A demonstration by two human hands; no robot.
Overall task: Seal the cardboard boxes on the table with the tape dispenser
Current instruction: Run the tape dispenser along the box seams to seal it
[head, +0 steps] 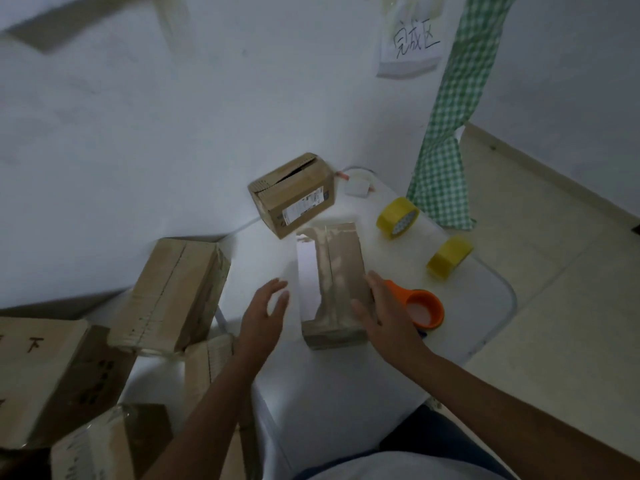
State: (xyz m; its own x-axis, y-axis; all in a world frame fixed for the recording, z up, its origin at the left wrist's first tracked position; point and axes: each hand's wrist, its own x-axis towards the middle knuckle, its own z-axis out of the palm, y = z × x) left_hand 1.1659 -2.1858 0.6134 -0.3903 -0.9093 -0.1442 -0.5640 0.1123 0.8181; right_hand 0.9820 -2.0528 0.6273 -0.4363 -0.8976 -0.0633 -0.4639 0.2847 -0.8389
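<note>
Taped cardboard box [330, 282] lying mid-table between two open hands.
The long, matte brown box bears a glossy clear tape strip along its top seam; the right hand [382, 317] rests straight fingers against its right side, the left hand [265, 315] hovers just beside it, fingers relaxed, holding nothing. The orange plastic tape dispenser [420, 306] lies just behind the right hand on the white table [346, 382]. Two yellow tape rolls [398, 216] stand farther off, and a labelled box [294, 195] tilts by the wall.

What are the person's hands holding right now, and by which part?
Nothing is gripped. The right hand lies open against the taped box's right side; the left hand hovers open, apart from it.
</note>
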